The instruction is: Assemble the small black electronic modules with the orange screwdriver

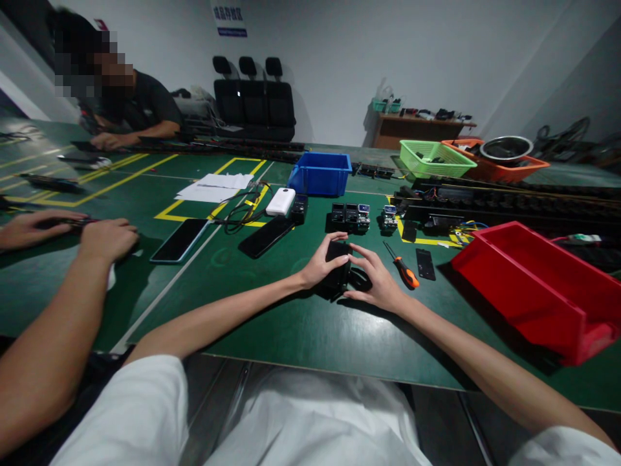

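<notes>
A black boxy part (pixel 334 275) stands on the green table between my hands. My left hand (pixel 324 262) is wrapped round its left and upper side, the thumb across its face. My right hand (pixel 377 278) is curved at the part's right side, with thumb and fingers apart round a dark loop-like piece and fingertips at the part's edge. Whether the right fingers grip it is hard to tell. Right of my hands lie an orange-handled screwdriver (pixel 406 272) and a flat black plate (pixel 425 264). Beyond them stand small black modules (pixel 345 215) and another module (pixel 389 218).
A red bin (pixel 528 285) stands at the right, a blue bin (pixel 323 173) behind. Two phones (pixel 180 241) (pixel 266 237), a white power bank (pixel 281 201) and cables lie left. A neighbour's hands (pixel 109 238) work at the far left; another person sits across.
</notes>
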### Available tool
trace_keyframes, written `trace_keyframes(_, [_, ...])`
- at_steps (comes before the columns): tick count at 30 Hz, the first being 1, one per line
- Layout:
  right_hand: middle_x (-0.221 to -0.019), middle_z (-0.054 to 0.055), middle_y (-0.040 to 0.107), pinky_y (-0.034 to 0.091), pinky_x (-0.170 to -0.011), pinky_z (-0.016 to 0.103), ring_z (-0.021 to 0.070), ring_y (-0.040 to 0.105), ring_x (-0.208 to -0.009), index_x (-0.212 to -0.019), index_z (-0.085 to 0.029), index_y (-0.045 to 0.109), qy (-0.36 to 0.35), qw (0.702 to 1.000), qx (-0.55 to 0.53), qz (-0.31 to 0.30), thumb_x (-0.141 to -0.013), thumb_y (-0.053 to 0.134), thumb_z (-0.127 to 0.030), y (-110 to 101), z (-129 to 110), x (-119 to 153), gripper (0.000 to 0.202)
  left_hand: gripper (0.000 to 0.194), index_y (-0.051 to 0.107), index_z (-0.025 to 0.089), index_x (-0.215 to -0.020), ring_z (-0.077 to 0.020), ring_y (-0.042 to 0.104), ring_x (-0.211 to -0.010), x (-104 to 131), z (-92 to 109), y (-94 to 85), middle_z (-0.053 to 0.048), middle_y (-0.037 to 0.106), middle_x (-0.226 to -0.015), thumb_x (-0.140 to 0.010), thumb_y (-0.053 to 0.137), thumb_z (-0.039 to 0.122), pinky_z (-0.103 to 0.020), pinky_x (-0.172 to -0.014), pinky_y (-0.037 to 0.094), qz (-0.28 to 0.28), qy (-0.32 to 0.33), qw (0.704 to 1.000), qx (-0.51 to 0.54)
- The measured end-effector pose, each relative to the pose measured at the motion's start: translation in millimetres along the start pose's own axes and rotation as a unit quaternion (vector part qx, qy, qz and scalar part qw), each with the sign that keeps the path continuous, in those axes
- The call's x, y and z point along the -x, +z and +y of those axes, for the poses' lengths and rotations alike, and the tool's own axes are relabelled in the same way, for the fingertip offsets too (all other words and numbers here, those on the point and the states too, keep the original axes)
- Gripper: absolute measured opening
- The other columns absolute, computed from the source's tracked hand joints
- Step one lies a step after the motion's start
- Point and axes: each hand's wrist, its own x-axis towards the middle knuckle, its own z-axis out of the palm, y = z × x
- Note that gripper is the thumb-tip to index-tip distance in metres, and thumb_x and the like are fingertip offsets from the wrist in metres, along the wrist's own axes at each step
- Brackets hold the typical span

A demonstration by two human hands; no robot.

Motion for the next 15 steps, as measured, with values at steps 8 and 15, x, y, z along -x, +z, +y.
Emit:
trace_keyframes(8, [-0.151, 0.014, 0.036, 0.040, -0.109, 0.053, 0.0299, 0.036, -0.139, -0.139, -0.028, 0.039, -0.002, 1.000, -0.008, 0.019, -0.081, 0.070, -0.040, 2.2, 1.5, -0.8, 0.067, 0.056, 0.043, 0.023, -0.126, -0.0197, 0.058, -0.100, 2.2, 0.2, 2.0, -0.009, 0.051, -0.124, -0.080, 0.069, 0.039, -0.035, -0.084, 0.053, -0.035, -0.035, 0.998, 0.024])
trace_keyframes(15, [-0.149, 0.014, 0.038, 0.042, -0.107, 0.053, 0.0308, 0.039, -0.137, -0.138, -0.027, 0.041, 0.009, 1.000, -0.004, 0.017, -0.082, 0.069, -0.041, 3.9, 2.9, 0.2, 0.065, 0.043, 0.052, 0.018, -0.116, -0.0208, 0.056, -0.107, 0.0, 0.5, 3.2, -0.008, 0.058, -0.113, -0.082, 0.066, 0.040, -0.037, -0.098, 0.044, -0.005, 0.000, 0.998, -0.059])
